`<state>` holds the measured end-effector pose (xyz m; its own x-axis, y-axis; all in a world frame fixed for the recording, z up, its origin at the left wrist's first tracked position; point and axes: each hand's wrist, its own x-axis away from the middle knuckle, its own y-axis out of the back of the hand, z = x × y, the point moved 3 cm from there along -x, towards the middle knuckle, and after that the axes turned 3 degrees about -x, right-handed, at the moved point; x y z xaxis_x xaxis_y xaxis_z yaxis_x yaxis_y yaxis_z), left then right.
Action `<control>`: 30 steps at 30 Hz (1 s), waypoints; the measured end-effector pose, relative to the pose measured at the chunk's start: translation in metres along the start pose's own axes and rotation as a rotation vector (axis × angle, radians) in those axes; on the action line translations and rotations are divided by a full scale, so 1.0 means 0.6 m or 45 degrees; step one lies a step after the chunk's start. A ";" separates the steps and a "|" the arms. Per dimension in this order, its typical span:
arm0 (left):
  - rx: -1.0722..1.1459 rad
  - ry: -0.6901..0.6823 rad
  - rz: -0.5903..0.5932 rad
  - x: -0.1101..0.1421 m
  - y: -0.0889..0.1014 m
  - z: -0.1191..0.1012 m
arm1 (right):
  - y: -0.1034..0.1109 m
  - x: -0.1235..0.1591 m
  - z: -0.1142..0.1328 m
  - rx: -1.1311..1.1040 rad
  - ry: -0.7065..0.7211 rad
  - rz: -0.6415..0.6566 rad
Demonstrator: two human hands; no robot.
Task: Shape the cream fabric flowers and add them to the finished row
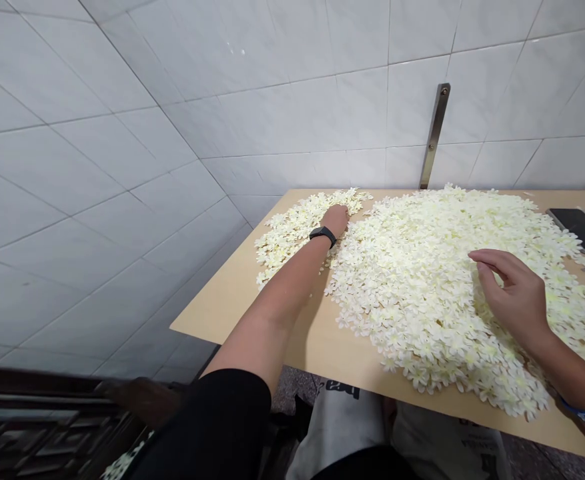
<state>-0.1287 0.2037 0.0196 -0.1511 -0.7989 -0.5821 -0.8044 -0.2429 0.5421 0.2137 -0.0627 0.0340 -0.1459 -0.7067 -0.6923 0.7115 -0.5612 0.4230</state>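
Left hand (pixel 335 221) curled beside the small heap (pixel 297 233) of blossoms (any hold hidden); right hand (pixel 512 297) half-open, empty, over the large heap (pixel 422 313).

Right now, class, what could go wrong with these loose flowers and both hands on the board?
The heap of flowers comes close to the board's front edge, so a sweep of the right hand might push some off. The left hand sits between two heaps and could mix them. The phone beside the heap might get knocked.
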 end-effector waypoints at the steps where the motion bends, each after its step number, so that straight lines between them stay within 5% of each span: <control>1: -0.054 0.022 0.045 0.001 -0.002 0.001 | 0.001 0.000 0.001 0.000 0.000 -0.001; 7: -0.286 -0.036 0.262 0.019 0.003 -0.065 | 0.002 0.002 0.015 -0.035 0.023 0.003; 11: -0.139 -0.450 0.539 0.053 -0.010 -0.180 | 0.003 0.005 0.031 0.002 0.154 -0.016; 15: 0.165 -0.684 0.869 0.109 -0.028 -0.304 | 0.009 0.007 0.047 0.095 0.354 -0.084; 19: 0.217 -0.842 1.188 0.168 -0.041 -0.390 | 0.000 0.010 0.050 -0.011 0.526 0.157; 22: 0.282 -0.851 1.043 0.193 -0.045 -0.410 | -0.003 0.014 0.043 -0.141 0.610 0.271; 30: -0.066 -1.101 0.247 0.249 -0.077 -0.383 | 0.001 0.007 0.035 -0.288 0.629 0.330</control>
<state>0.0176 -0.0311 0.0467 -0.6802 -0.1388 -0.7198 -0.6956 -0.1876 0.6935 0.1991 -0.0752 0.0440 0.3504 -0.4939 -0.7958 0.8176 -0.2531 0.5171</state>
